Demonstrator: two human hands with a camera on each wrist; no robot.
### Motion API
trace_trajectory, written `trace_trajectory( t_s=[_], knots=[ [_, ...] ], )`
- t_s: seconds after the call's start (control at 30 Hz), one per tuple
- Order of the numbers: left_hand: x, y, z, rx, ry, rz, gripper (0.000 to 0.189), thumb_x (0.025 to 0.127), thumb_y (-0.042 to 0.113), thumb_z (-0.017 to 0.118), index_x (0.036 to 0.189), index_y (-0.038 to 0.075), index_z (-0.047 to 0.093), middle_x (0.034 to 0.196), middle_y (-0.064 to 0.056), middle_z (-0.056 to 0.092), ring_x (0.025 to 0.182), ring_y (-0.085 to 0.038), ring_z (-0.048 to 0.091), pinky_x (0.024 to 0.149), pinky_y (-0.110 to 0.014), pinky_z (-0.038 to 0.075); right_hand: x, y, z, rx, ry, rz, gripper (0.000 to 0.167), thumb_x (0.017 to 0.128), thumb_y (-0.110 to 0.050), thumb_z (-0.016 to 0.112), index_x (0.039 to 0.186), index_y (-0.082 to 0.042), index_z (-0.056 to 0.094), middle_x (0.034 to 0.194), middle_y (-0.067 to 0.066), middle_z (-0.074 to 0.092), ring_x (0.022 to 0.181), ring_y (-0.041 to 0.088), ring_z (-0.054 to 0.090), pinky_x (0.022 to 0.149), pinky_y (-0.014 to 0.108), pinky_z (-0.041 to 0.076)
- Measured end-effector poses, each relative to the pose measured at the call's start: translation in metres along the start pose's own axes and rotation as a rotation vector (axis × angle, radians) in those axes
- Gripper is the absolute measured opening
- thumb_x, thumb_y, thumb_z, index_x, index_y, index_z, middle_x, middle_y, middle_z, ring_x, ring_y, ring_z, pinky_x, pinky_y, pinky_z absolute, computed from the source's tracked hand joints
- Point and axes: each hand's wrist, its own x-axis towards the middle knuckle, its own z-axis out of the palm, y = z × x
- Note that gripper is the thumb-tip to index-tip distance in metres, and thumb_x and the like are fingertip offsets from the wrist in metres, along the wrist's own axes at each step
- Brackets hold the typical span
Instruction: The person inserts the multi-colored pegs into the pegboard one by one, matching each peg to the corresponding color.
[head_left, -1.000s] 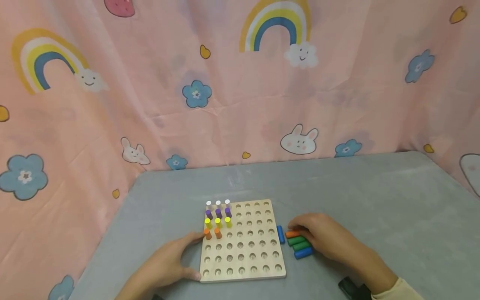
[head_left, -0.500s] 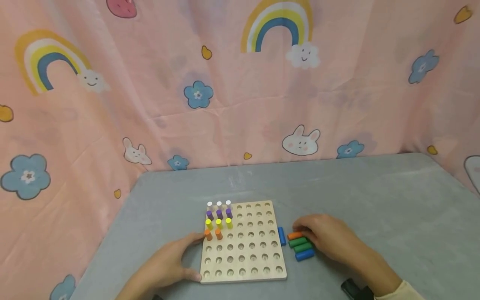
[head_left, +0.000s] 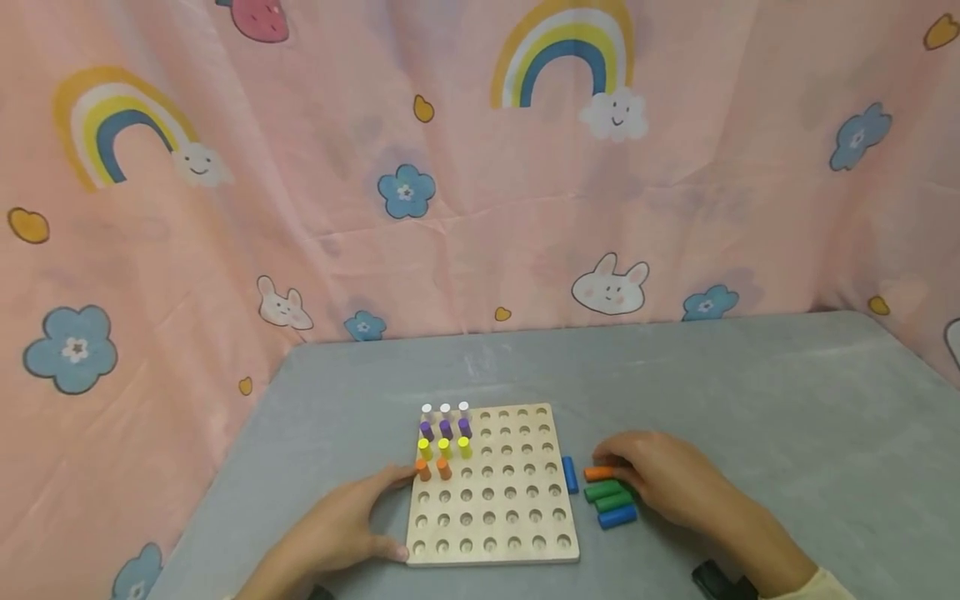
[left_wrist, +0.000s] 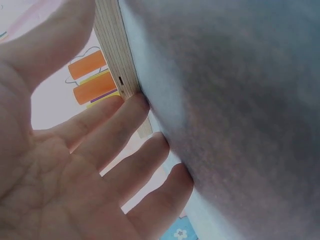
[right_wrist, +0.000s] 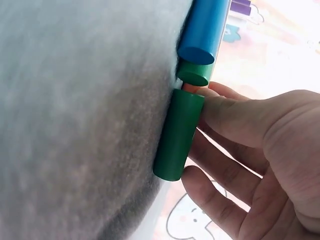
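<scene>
A wooden peg board (head_left: 501, 492) lies on the grey table. White, purple and yellow pegs (head_left: 444, 448) stand in three rows at its upper left, with two orange pegs (head_left: 444, 468) below them. My left hand (head_left: 337, 521) touches the board's left edge, thumb at the near corner and index finger beside the orange pegs; the left wrist view shows fingertips against the wooden side (left_wrist: 116, 45). To the right of the board, my right hand (head_left: 660, 475) pinches a lying orange peg (head_left: 598, 473) between thumb and fingers. Two green pegs (right_wrist: 179, 135) and a blue peg (right_wrist: 202, 30) lie close by.
Another blue peg (head_left: 570, 475) lies along the board's right edge. A pink curtain (head_left: 480, 208) with rainbows, rabbits and flowers hangs behind the table (head_left: 712, 375).
The head view has turned slightly, shifting the scene to the right. The orange peg at my right fingertips now lies a little apart from the green pegs. My left hand keeps its place at the board.
</scene>
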Motion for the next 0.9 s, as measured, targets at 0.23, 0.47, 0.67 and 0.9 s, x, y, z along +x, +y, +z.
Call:
trace_trajectory(
  t_s=[0.23,0.47,0.67,0.9],
  knots=[
    [-0.0001,0.0018,0.0023,-0.010,-0.012,0.003,0.097,0.058,0.046,0.091,0.144,0.034,0.049,0.146,0.003,0.057,0.135,-0.035,0.052,0.106,-0.063,0.041,-0.0029,0.0033,0.0021,-0.012,0.003,0.014,0.019,0.085,-0.021,0.077,0.104,-0.021,0.074,0.091,-0.013,0.071,0.082,0.005,0.063,0.077,0.036,0.057],
    [0.0000,0.0015,0.0031,-0.006,-0.006,-0.016,0.097,0.057,0.044,0.092,0.144,0.033,0.050,0.145,0.001,0.058,0.133,-0.036,0.054,0.104,-0.063,0.042,-0.0026,0.0023,0.0020,-0.035,0.018,-0.005,0.021,0.085,-0.020,0.078,0.105,-0.020,0.075,0.096,-0.011,0.072,0.089,0.010,0.067,0.082,0.039,0.058],
    [-0.0008,-0.0004,0.0041,0.005,0.003,-0.015,0.096,0.057,0.046,0.091,0.143,0.033,0.050,0.144,0.002,0.058,0.133,-0.035,0.054,0.105,-0.063,0.042,0.0007,0.0015,0.0022,-0.036,0.000,-0.061,0.021,0.085,-0.018,0.078,0.105,-0.022,0.075,0.098,-0.012,0.072,0.092,0.011,0.067,0.085,0.040,0.057],
    [0.0010,0.0018,0.0020,0.012,-0.005,-0.021,0.096,0.058,0.045,0.092,0.144,0.033,0.050,0.144,0.002,0.059,0.131,-0.035,0.055,0.104,-0.062,0.043,0.0018,0.0051,0.0008,-0.036,0.016,-0.103,0.020,0.086,-0.016,0.077,0.105,-0.022,0.074,0.095,-0.013,0.070,0.087,0.008,0.065,0.084,0.039,0.056]
  ],
)
